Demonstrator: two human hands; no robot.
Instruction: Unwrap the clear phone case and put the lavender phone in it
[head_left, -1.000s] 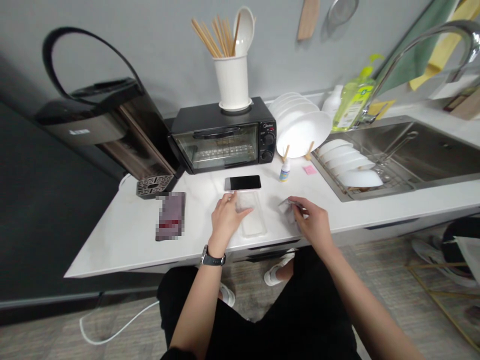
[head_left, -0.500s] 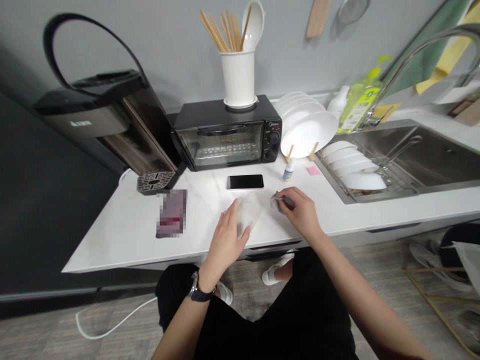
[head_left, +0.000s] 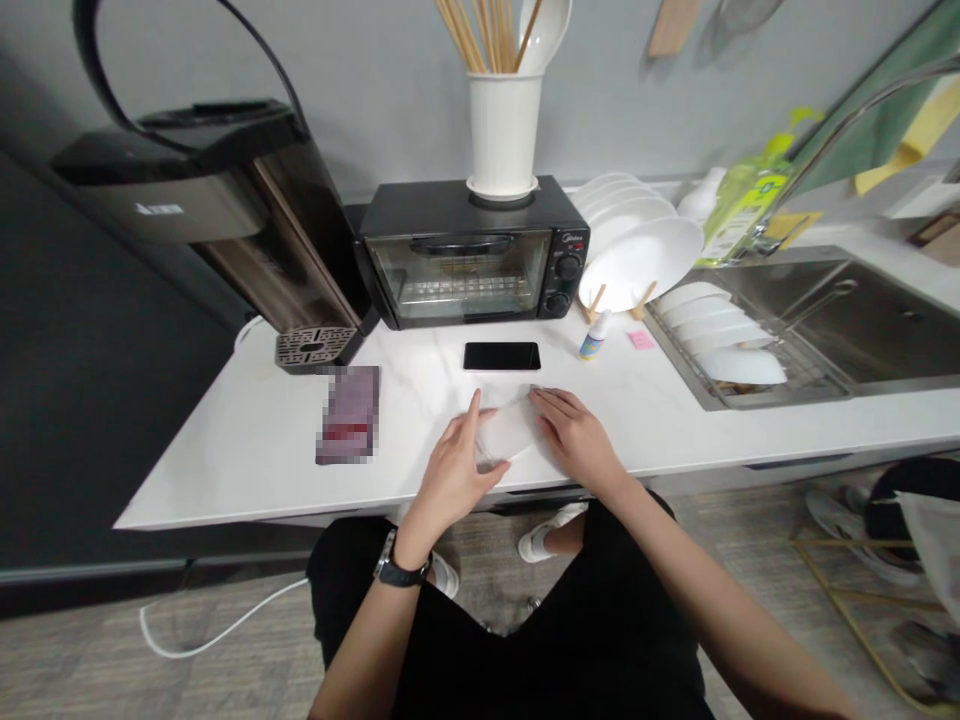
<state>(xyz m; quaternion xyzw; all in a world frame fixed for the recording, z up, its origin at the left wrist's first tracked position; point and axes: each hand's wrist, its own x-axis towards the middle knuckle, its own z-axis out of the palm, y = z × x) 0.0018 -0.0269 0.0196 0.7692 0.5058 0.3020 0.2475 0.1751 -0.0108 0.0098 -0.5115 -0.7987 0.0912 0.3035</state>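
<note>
Phone case (head_left: 510, 430) — translucent, whitish, oblong — askew near dark-screened phone (head_left: 502, 356).

The case (head_left: 511, 432) is made of clear, smooth plastic, and the phone (head_left: 502, 356) is fronted with glossy black glass. The table (head_left: 259, 460) is faced in smooth, marble-like white, the sink (head_left: 900, 325) is formed of metal, the chopsticks (head_left: 487, 40) of matt wood.

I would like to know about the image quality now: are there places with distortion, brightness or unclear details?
In the head view, the wide angle makes the dark dispenser lean; the front plate is nearly bleached white; mosaic blocks hide parts of the purple item; the clear case between left hand and right hand has faint edges against the pale counter.
</note>
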